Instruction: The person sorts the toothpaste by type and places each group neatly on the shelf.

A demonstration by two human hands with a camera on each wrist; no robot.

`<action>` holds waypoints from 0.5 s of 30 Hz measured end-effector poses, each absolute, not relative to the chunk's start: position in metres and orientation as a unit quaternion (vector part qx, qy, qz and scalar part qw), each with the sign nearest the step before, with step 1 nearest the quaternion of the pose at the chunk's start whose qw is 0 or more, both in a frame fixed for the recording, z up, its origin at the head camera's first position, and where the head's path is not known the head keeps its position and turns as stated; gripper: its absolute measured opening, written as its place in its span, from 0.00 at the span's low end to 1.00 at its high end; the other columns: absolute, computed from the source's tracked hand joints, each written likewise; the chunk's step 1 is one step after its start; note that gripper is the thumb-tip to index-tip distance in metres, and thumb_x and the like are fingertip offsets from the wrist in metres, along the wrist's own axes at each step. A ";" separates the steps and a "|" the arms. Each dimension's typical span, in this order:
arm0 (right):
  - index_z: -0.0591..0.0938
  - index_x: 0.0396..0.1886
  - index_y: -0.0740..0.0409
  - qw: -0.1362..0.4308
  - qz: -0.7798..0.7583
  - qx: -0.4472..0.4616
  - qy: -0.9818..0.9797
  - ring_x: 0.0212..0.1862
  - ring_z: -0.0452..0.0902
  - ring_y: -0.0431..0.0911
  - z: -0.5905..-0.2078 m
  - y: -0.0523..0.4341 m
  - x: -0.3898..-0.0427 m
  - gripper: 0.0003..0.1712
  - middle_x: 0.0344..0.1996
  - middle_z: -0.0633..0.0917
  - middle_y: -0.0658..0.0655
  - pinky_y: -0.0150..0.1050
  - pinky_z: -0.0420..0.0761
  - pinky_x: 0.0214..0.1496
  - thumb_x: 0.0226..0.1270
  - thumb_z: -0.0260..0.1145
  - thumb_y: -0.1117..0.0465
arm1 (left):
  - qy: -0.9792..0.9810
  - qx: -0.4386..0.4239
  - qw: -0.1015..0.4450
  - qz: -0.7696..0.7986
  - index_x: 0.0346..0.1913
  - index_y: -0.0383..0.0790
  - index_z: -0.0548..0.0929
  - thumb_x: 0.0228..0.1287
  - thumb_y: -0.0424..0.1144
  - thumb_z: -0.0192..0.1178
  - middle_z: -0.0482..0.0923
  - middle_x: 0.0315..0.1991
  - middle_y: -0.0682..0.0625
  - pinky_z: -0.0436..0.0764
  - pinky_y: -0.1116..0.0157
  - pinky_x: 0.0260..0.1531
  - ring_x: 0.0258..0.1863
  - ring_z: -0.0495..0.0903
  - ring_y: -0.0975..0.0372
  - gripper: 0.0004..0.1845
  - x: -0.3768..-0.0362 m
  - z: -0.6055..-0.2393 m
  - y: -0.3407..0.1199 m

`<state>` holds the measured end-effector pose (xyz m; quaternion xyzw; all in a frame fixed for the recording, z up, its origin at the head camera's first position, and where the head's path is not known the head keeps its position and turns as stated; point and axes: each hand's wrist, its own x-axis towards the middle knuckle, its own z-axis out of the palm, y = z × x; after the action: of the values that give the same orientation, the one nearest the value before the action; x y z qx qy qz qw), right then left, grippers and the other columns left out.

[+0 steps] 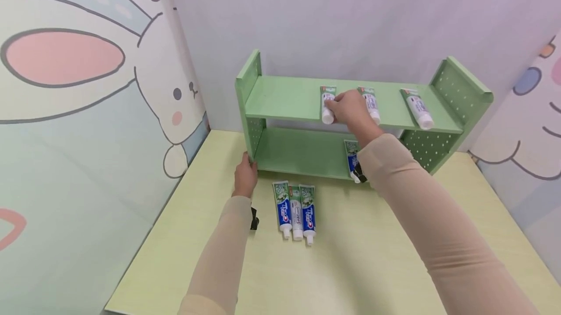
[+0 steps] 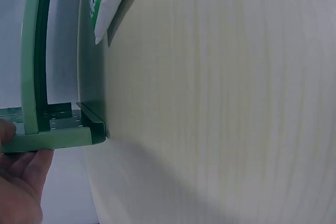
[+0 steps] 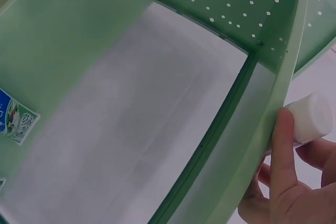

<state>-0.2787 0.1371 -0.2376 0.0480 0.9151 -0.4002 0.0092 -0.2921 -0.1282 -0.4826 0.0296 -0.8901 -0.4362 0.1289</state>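
Note:
In the head view, my right hand point(image 1: 354, 110) holds a white-and-green toothpaste tube point(image 1: 327, 93) at the front of the upper board of a green two-tier shelf point(image 1: 285, 98). Its white cap point(image 3: 315, 116) juts past the board edge in the right wrist view, with thumb and fingers around the tube. My left hand point(image 1: 246, 176) grips the shelf's left side panel point(image 2: 58, 139) low down, thumb and fingers on opposite faces. Right of the held tube lie a second white-and-green tube point(image 1: 370, 103), partly behind my hand, and a third tube point(image 1: 418, 108).
On the table point(image 1: 197, 237) before the shelf lie a blue toothpaste tube point(image 1: 283, 208), a white one point(image 1: 296, 213) and another blue one point(image 1: 308, 213), side by side. A blue tube point(image 1: 351, 157) rests on the lower board, partly hidden by my right arm. Walls stand behind and beside.

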 end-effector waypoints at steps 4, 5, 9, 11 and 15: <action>0.77 0.60 0.67 0.007 -0.399 0.043 0.916 0.33 0.75 0.45 -0.240 0.140 -0.280 0.25 0.40 0.83 0.62 0.37 0.72 0.35 0.77 0.54 0.51 | -0.889 0.030 0.133 -0.436 0.66 0.38 0.66 0.76 0.35 0.49 0.77 0.54 0.33 0.80 0.51 0.38 0.45 0.81 0.46 0.19 -0.292 -0.482 -0.128; 0.77 0.60 0.67 0.008 -0.401 0.042 0.915 0.33 0.75 0.45 -0.241 0.140 -0.280 0.25 0.40 0.83 0.62 0.37 0.72 0.35 0.77 0.54 0.51 | -0.890 0.031 0.132 -0.436 0.66 0.38 0.66 0.76 0.35 0.49 0.77 0.55 0.33 0.80 0.50 0.38 0.45 0.81 0.46 0.19 -0.291 -0.482 -0.128; 0.76 0.61 0.67 0.013 -0.412 0.046 0.910 0.34 0.75 0.45 -0.244 0.141 -0.280 0.26 0.42 0.82 0.62 0.36 0.72 0.34 0.78 0.53 0.50 | -0.891 0.032 0.121 -0.436 0.67 0.38 0.65 0.76 0.35 0.49 0.76 0.56 0.33 0.80 0.50 0.42 0.50 0.80 0.45 0.20 -0.291 -0.484 -0.128; 0.75 0.62 0.67 0.016 -0.421 0.048 0.906 0.35 0.77 0.45 -0.244 0.141 -0.279 0.27 0.43 0.82 0.62 0.36 0.73 0.35 0.78 0.53 0.49 | -0.891 0.031 0.121 -0.436 0.67 0.38 0.65 0.76 0.35 0.49 0.76 0.57 0.33 0.80 0.50 0.43 0.50 0.79 0.44 0.20 -0.291 -0.484 -0.128; 0.73 0.64 0.66 0.019 -0.437 0.045 0.898 0.42 0.81 0.49 -0.242 0.142 -0.276 0.29 0.47 0.81 0.63 0.38 0.76 0.40 0.77 0.53 0.47 | -0.889 0.029 0.129 -0.438 0.66 0.39 0.66 0.76 0.34 0.49 0.77 0.55 0.33 0.80 0.51 0.40 0.46 0.81 0.45 0.19 -0.291 -0.481 -0.127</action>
<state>-0.2761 0.1420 -0.2425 0.0450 0.8982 -0.4368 0.0188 -0.2908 -0.1269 -0.4809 0.0293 -0.8891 -0.4381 0.1295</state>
